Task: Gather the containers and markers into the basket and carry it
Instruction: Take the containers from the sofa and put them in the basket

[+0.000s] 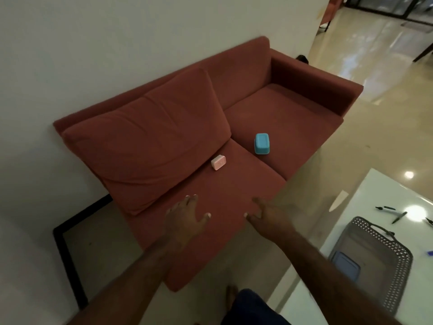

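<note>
On sofa [293, 118]: blue container [261, 143], pink container [218, 162]

A red sofa [269, 106] with one loose back cushion [145, 137] stands against the wall [117, 43].

Room is sitting dim and warm | ceiling light is glaring off the glossy floor [379, 95] and white table [398, 198] at right | both hands [185, 216] [267, 212] are smearing with motion blur | wide lens is bending the wall [117, 31] and sofa [293, 109] edges.
</note>
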